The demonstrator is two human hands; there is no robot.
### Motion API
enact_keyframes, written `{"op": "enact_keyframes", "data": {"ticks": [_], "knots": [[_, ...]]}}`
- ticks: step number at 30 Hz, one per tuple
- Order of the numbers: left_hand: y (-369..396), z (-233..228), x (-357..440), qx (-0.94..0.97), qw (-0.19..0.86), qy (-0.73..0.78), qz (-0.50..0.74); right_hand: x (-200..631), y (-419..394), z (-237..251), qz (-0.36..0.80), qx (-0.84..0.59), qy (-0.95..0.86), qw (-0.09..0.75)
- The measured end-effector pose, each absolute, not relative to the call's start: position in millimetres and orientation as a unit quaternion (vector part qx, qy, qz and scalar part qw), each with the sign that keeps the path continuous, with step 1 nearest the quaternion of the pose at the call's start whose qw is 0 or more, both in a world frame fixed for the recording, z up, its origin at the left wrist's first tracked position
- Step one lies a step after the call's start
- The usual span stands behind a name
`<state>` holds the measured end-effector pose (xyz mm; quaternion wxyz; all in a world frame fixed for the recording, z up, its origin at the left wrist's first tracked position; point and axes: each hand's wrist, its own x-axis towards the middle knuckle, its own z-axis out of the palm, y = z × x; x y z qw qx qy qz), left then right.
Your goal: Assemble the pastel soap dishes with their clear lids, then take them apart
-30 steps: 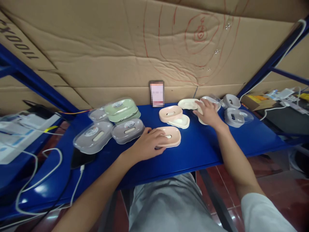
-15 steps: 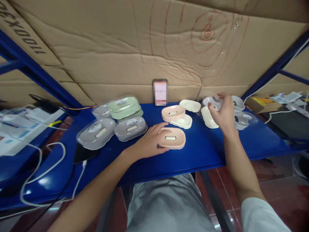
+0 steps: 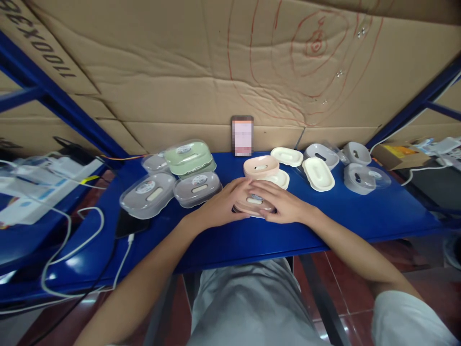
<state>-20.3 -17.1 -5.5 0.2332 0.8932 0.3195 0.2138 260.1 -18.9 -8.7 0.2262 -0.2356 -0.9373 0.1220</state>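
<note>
The place looked like a small packing workshop or stockroom. A blue metal table [image 3: 360, 216] stood against flattened cardboard sheets [image 3: 180, 72] between blue rack struts [image 3: 54, 96], and carried many identical plastic soap boxes [image 3: 187, 156], with loose cables [image 3: 72, 250] alongside.

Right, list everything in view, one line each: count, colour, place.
pink soap box: one, pink with a clear lid, front centre of the table, under both hands
pink tray: one, pink, just behind it, on a cream tray
cream trays: three, cream, centre right
grey boxes with clear lids: three, grey, left group
green box: one, green with clear lid, stacked at back left
grey pieces and clear lids: several, grey and clear, right end
phone: one, upright against the cardboard
dark phone: one, flat at front left, white cable plugged in
table: one, blue
cardboard wall: brown, red scribbles
left hand: on the box's left side
right hand: on the lid's right side
</note>
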Motion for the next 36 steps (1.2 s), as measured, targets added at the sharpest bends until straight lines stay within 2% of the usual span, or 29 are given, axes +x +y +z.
{"op": "enact_keyframes", "data": {"ticks": [8, 12, 21, 33, 36], "knots": [[-18, -10, -21, 0.881, 0.274, 0.329, 0.202, 255, -23, -2, 0.052, -0.25, -0.952, 0.168], [-17, -11, -20, 0.881, 0.294, 0.313, 0.201, 256, -24, -2, 0.049, -0.227, -0.957, 0.175], [-18, -14, -19, 0.891, 0.259, 0.313, 0.202, 259, -21, -10, 0.061, -0.232, -0.954, 0.18], [-21, -12, -12, 0.873, 0.271, 0.344, 0.217, 255, -23, 0, 0.19, -0.231, -0.92, 0.253], [-36, 5, -20, 0.871, 0.24, 0.364, 0.226, 264, -19, 9, 0.202, -0.247, -0.895, 0.311]]}}
